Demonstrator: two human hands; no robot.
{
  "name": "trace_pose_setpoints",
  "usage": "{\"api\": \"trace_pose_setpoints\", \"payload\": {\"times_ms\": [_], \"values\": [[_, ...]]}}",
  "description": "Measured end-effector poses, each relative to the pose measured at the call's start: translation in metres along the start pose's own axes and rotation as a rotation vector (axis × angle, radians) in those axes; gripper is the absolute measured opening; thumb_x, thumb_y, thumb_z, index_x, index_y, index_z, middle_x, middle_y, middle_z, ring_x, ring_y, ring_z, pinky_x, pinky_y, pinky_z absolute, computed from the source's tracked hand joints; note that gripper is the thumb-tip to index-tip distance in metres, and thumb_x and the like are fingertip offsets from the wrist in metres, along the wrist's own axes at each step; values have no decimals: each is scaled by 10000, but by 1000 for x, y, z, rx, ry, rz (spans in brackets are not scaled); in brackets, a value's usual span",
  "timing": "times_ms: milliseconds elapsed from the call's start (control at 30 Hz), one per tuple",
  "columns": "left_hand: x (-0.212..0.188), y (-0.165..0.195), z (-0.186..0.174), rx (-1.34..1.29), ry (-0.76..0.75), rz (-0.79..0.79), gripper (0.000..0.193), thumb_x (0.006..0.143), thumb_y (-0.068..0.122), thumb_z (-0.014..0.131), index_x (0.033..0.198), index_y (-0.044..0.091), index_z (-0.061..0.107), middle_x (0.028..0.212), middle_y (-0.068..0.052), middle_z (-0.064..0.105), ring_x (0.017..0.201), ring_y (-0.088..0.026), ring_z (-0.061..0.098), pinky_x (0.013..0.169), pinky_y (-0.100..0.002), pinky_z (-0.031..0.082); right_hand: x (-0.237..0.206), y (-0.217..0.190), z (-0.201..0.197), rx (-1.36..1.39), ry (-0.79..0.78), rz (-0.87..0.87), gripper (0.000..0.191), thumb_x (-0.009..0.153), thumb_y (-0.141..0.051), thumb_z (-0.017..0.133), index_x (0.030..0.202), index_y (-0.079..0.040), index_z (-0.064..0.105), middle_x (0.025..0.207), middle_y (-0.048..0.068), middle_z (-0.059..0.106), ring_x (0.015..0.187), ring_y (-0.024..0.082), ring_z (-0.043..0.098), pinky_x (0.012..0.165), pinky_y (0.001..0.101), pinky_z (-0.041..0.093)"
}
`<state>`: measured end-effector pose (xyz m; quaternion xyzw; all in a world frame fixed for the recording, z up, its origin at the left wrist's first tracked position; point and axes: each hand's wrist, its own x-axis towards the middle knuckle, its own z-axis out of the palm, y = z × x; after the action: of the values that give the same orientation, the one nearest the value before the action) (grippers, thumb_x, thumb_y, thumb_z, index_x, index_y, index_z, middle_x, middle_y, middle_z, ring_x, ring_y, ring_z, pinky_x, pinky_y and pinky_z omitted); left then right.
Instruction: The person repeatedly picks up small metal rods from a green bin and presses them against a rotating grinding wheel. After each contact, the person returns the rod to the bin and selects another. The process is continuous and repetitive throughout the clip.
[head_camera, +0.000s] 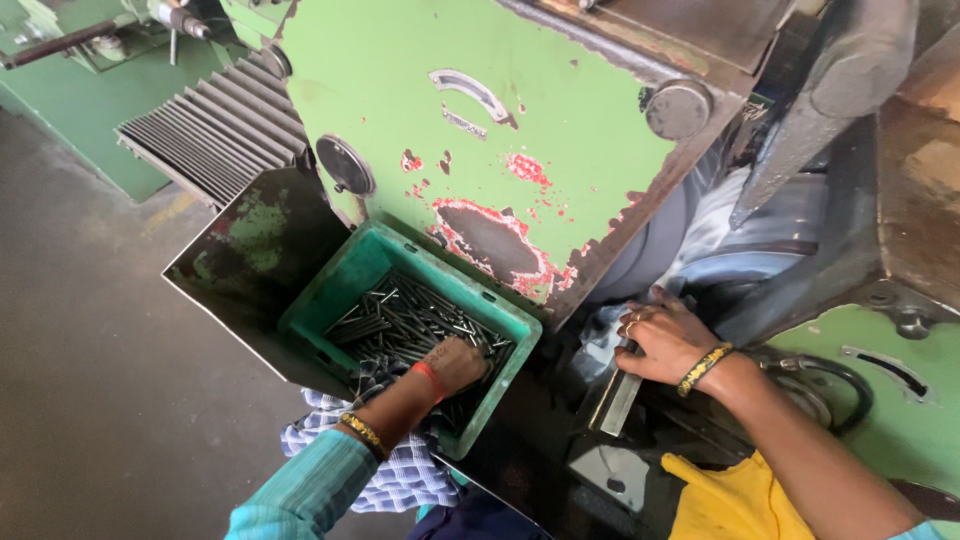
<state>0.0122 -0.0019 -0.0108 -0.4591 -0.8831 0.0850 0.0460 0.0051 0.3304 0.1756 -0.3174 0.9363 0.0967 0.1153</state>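
My left hand reaches into a green plastic crate filled with several thin dark metal rods; its fingers are closed down among the rods at the crate's right side. My right hand rests on the machine bed beside the grey grinding wheel, fingers bent over a bright flat metal guide. Whether it grips a rod there is hidden. Both wrists wear bangles.
A big green machine housing with chipped paint stands over the crate. A dark metal tray holds the crate. A checked cloth lies under my left arm. A yellow cloth sits bottom right. Concrete floor on the left.
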Motion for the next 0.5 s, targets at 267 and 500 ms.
{"api": "trace_pose_setpoints", "payload": {"times_ms": [267, 500], "values": [[2, -11, -28, -39, 96, -7, 201, 944, 85, 580, 1112, 79, 690, 968, -103, 740, 761, -234, 731, 584, -379, 579, 1, 2, -3, 79, 65, -25, 284, 809, -359, 652, 872, -99, 749, 996, 122, 721, 1074, 302, 646, 1146, 493, 336], [-28, 8, -141, -1008, 493, -462, 478, 800, 65, 736, 1268, 49, 641, 930, -170, 733, 811, -256, 746, 722, -362, 595, 3, 4, -5, 162, 95, -20, 320, 795, -319, 692, 1027, -115, 775, 990, 97, 757, 993, 288, 695, 1062, 440, 422]]}}
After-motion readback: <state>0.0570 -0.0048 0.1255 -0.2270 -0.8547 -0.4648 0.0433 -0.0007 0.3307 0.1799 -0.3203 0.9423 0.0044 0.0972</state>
